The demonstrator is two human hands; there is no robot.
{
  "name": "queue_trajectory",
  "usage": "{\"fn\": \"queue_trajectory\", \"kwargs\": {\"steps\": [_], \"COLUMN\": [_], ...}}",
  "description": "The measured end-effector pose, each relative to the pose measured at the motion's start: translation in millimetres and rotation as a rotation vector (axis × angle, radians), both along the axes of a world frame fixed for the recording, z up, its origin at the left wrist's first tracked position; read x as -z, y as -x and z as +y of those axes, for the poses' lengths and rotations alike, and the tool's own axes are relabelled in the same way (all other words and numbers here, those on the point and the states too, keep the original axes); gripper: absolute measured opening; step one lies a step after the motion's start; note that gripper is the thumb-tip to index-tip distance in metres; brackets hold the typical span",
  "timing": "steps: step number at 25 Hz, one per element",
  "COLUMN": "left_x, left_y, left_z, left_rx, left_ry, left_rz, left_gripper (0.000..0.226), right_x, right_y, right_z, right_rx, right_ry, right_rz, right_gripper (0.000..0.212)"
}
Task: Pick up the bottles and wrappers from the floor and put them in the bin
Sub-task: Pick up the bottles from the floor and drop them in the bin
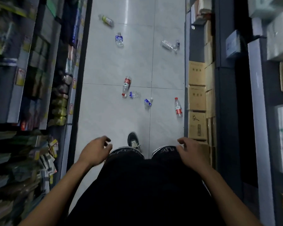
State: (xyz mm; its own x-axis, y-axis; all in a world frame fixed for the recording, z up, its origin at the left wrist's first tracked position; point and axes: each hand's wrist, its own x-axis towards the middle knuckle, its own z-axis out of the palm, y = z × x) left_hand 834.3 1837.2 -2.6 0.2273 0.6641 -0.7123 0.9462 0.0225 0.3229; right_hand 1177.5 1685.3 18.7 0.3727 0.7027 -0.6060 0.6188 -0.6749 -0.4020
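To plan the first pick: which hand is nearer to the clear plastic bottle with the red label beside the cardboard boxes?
Right. The right hand is just below that clear plastic bottle with the red label; the left hand is far across the aisle.

Both hands (95,150) (192,151) empty, loosely curled

Eight bottles (126,84), two hands (95,150)

A shop aisle: stocked shelves (39,70) of packaged goods line one side, stacked cardboard boxes (197,98) the other, with a tiled floor (121,66) between.
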Motion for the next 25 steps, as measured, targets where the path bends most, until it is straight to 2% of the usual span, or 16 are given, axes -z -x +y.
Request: {"fn": "queue_trajectory", "kwargs": {"steps": [7,14,17,21,25], "left_x": [-7,13,50,112,227], "left_y": [-94,-183,-226,-282,-330], "left_z": [141,184,191,205,221], "left_rx": [0.08,0.005,0.037,0.152,0.238], "left_ry": [-0.077,-0.059,0.003,0.089,0.152], "left_rz": [-0.006,0.057,0.065,0.075,0.078], "left_gripper": [0.036,0.036,0.037,0.036,0.03], "right_x": [6,42,81,139,245], "right_y": [-63,-163,-195,-216,-227], "right_z": [46,150,190,233,252], "right_rx": [0.17,0.017,-0.043,0.044,0.142], "right_ry": [0.057,0.051,0.083,0.106,0.191], "right_rz": [0.065,0.116,0.11,0.11,0.104], "right_gripper": [0.029,0.029,0.036,0.036,0.035]}}
